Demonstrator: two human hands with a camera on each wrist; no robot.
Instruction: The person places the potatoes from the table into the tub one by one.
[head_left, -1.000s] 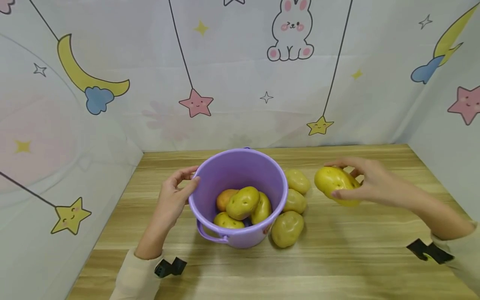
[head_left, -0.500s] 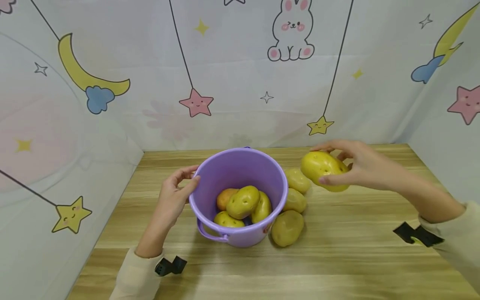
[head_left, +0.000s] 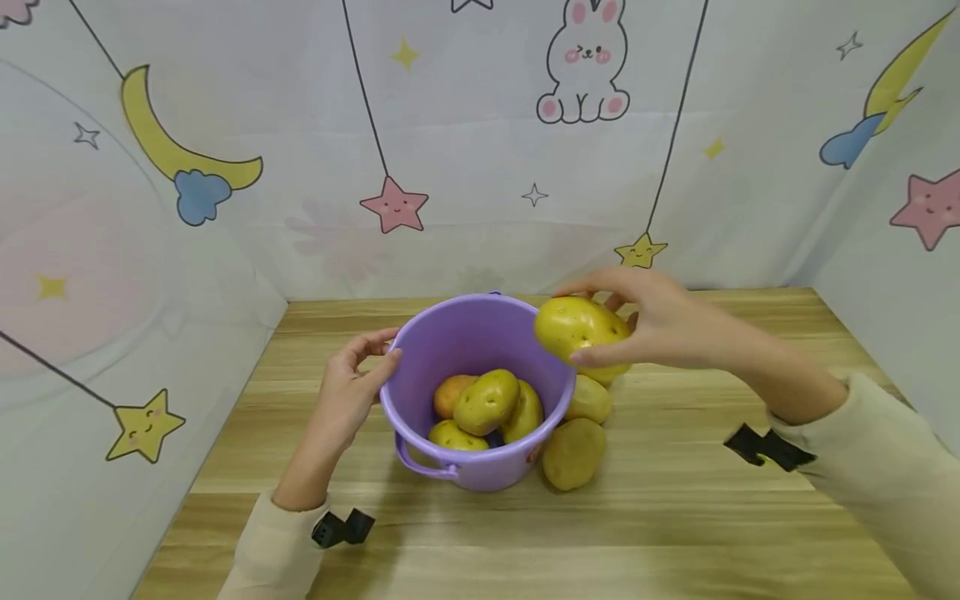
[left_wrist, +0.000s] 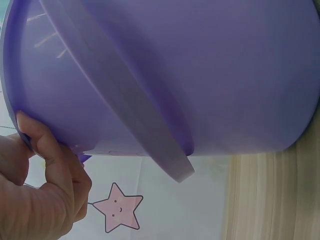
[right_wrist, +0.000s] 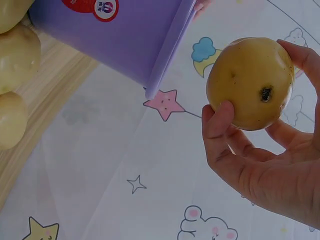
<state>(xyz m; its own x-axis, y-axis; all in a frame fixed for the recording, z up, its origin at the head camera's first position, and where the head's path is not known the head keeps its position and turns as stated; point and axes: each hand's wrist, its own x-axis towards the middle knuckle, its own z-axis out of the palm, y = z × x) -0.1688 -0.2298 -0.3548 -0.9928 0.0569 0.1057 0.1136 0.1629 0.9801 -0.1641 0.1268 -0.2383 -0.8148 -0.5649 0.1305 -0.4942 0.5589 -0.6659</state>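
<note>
Potato (head_left: 573, 323) is above rim level at the right side of the bucket (head_left: 472, 337), my right hand (head_left: 654, 315) curled wide to span it. Left hand (head_left: 347, 387) pinches the left rim, I'd guess for steadying; bucket's nearer the counter's left edge (head_left: 221, 467).

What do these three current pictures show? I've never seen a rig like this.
There is no robot here: a person works with two bare hands. The widest picture is from a camera on the head, looking forward and down; the other two are from wrist cameras, each showing its own hand's work. On the wooden table stands a purple bucket containing several yellow potatoes; more potatoes lie beside it. The left hand grips the bucket's edge; the right hand holds one potato above the table.
</note>
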